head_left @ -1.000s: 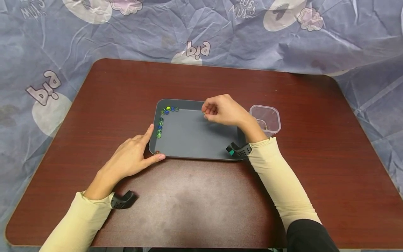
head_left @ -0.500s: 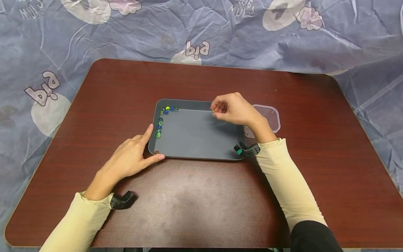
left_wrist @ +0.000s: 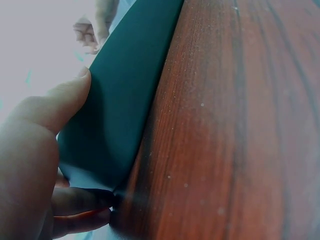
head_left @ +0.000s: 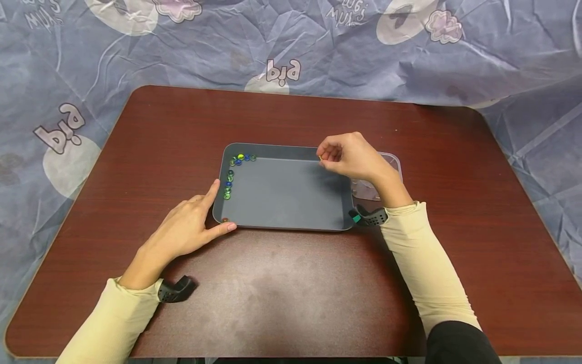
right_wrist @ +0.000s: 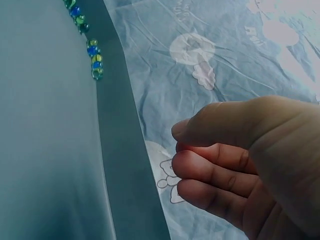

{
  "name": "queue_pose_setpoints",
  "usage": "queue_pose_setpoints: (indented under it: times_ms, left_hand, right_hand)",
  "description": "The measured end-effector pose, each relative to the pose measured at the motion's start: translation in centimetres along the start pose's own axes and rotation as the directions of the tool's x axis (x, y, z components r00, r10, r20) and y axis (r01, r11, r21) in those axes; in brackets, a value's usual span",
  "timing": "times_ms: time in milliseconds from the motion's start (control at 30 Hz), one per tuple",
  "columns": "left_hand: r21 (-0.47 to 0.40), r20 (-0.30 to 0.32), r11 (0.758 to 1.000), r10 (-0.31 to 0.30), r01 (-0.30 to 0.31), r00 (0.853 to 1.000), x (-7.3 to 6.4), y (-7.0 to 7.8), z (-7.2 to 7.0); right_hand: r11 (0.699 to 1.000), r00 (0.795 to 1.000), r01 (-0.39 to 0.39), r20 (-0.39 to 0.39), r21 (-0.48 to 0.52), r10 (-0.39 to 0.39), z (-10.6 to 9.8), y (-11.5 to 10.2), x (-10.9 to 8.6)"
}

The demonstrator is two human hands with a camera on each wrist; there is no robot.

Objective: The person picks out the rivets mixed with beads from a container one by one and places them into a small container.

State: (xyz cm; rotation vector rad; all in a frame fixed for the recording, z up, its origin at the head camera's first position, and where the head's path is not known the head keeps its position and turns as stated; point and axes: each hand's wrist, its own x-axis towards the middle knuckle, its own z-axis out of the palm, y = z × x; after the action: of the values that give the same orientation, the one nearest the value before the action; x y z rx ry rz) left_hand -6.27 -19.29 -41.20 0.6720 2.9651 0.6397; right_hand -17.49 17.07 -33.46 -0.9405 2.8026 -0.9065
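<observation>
A grey rectangular tray [head_left: 282, 197] lies on the table. My left hand [head_left: 188, 227] rests at its near left corner, index finger at the left side and thumb along the front rim; the left wrist view shows the thumb [left_wrist: 70, 95] at the rim. My right hand [head_left: 352, 157] is over the tray's far right part, thumb and index finger pinching a small gold-coloured thing [head_left: 320, 157], its kind too small to tell. In the right wrist view the thumb hides it. Coloured glass marbles [head_left: 228, 184] line the tray's left side and far left corner; an orange-brown marble [head_left: 225, 220] sits near my left thumb.
A clear plastic box [head_left: 365, 191] stands against the tray's right side, partly hidden behind my right wrist. The brown wooden table [head_left: 454, 202] reaches out all around. A printed blue-grey cloth [head_left: 218, 50] hangs behind the table's far edge.
My right hand has moved right along the tray's far side with the small gold-coloured thing still pinched, now overlapping the clear box more. My left hand and the marbles stay in place.
</observation>
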Motion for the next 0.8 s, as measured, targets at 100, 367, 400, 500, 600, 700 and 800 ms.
queue_pose_setpoints:
  times_ms: [100,367,400,500,600,700,800]
  left_hand:
    - [-0.003,0.0,1.0,0.003,-0.003,1.0,0.1,0.0,0.1]
    - [-0.009,-0.011,1.0,0.001,-0.002,1.0,0.1,0.0,0.0]
    - [-0.01,-0.012,1.0,0.001,-0.001,1.0,0.1,0.0,0.0]
    - [-0.01,-0.012,1.0,-0.002,0.002,1.0,0.1,0.0,0.1]
    - [-0.007,-0.014,1.0,-0.002,0.002,1.0,0.1,-0.1,0.1]
    - [-0.006,-0.015,1.0,0.0,0.0,1.0,0.1,0.0,0.1]
    - [-0.004,-0.014,1.0,0.001,-0.001,1.0,0.1,0.0,0.0]
  right_hand:
    - [1.0,1.0,-0.008,-0.007,-0.005,0.008,-0.2,0.3,-0.4]
    - [1.0,0.999,-0.016,-0.04,-0.007,0.016,-1.0,0.8,-0.9]
    - [1.0,0.999,-0.021,-0.044,-0.011,0.02,-1.1,0.8,-1.0]
    - [0.999,0.998,-0.036,-0.049,-0.015,0.035,-1.4,0.9,-1.3]
    - [0.999,0.997,-0.052,-0.058,-0.015,0.051,-1.6,1.1,-1.6]
    - [0.998,0.996,-0.058,-0.069,-0.02,0.056,-1.8,1.2,-1.9]
    - [0.998,0.995,-0.054,-0.085,-0.028,0.051,-2.0,1.3,-2.2]
